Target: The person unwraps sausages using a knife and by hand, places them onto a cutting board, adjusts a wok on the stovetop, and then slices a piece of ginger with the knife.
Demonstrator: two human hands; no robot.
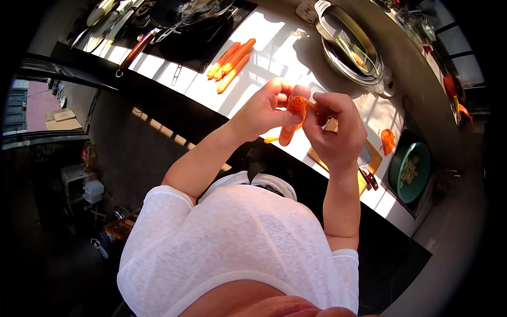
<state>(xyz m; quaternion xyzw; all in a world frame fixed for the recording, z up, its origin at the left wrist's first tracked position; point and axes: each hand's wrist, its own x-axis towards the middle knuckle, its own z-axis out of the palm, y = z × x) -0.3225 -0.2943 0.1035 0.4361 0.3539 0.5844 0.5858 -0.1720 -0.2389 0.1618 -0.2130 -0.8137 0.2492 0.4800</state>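
A sausage (289, 132) in an orange printed wrapper is held in my left hand (260, 112), between thumb and fingers. Its pinkish upper end (301, 91) shows bare above the wrapper. My right hand (338, 129) is closed on a loosened strip of the orange wrapper (306, 104) at the sausage's side; its fingertips are partly hidden. Both hands are above the front part of the white counter. Farther back on the counter lie several long orange sticks (232, 61), looking like sausages in the same wrapper.
Behind my right hand, a cutting board (374, 158) carries a knife (368, 177). A crumpled orange wrapper (387, 141) lies near a green basin (393, 171) holding pale pieces. Nested metal pans (322, 47) stand at the back. A long-handled pan (138, 50) sits on the black stove.
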